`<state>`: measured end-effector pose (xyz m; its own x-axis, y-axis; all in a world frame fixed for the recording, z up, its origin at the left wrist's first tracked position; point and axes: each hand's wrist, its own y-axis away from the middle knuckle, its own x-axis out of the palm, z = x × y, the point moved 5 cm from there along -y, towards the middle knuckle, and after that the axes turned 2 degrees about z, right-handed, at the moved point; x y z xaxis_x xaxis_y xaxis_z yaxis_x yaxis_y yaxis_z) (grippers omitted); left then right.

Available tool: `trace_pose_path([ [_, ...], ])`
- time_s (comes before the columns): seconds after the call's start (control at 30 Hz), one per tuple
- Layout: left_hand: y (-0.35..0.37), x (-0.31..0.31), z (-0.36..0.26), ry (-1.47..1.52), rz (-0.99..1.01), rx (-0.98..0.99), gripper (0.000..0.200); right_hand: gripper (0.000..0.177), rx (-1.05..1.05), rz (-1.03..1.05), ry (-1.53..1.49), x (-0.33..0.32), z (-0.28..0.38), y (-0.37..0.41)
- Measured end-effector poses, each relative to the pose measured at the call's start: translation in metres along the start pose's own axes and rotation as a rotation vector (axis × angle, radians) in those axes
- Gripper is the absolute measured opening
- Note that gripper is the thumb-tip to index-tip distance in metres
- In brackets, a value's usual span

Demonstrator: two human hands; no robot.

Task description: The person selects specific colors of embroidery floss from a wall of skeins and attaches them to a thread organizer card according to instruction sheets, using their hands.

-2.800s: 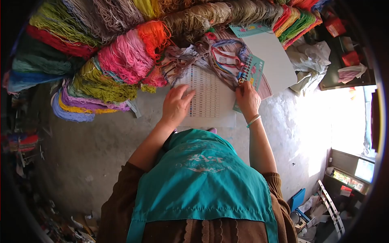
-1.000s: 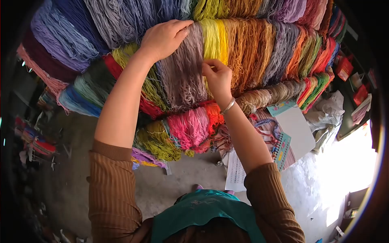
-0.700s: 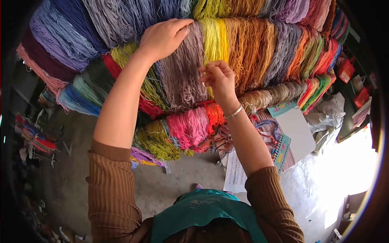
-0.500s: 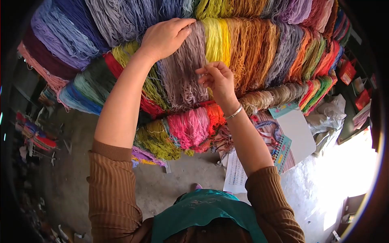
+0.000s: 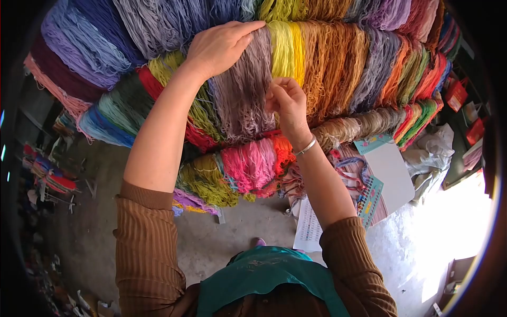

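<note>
My left hand rests on the top of a grey-mauve hank of yarn, its fingers stretched toward the yellow yarn with the thumb apart. Lower down, in front of the border between these two hanks, is my right hand. Its thumb and fingertips are pinched together at the grey-mauve strands. Whether a thread is between them is too fine to make out. A silver bangle circles the right wrist. Brown-orange yarn hangs just right of the yellow.
Blue and purple hanks hang at upper left. Below are pink yarn and olive yarn. A spiral notebook, a printed sheet and a white board lie at lower right, near a plastic bag.
My left hand's fingers have stretched a little further right along the top of the hank. My right hand's fingers have drawn closer together, slightly to the right. The view has shifted slightly.
</note>
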<state>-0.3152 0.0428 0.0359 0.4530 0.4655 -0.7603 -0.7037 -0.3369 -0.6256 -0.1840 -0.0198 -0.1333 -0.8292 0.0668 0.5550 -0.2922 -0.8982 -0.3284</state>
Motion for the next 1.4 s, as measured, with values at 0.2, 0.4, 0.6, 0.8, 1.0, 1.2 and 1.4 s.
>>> trace_pose_path([
  [0.2,-0.001,0.003,0.003,-0.002,0.022,-0.008,0.038,0.019,-0.193,-0.087,0.317,0.003,-0.002,-0.014],
  [0.4,-0.001,0.002,0.003,0.002,-0.004,0.017,0.038,0.010,-0.259,-0.226,0.283,0.004,-0.003,-0.018],
  [0.6,0.001,0.004,0.002,-0.001,-0.006,0.017,0.038,0.004,-0.184,-0.229,0.134,-0.003,0.002,-0.004],
  [0.8,0.002,0.002,-0.003,-0.065,-0.042,0.030,0.038,0.006,-0.135,-0.211,-0.012,-0.001,0.019,0.009],
  [1.0,0.002,0.002,-0.004,-0.096,0.000,0.004,0.038,0.016,-0.038,-0.046,0.187,0.002,0.025,0.035],
  [1.2,0.002,0.006,0.001,-0.087,0.004,0.031,0.038,0.014,0.008,-0.198,0.721,-0.045,0.039,0.162],
  [1.4,0.003,0.012,0.004,-0.133,-0.046,0.080,0.038,0.011,0.362,-0.877,0.538,-0.169,0.073,0.408],
])
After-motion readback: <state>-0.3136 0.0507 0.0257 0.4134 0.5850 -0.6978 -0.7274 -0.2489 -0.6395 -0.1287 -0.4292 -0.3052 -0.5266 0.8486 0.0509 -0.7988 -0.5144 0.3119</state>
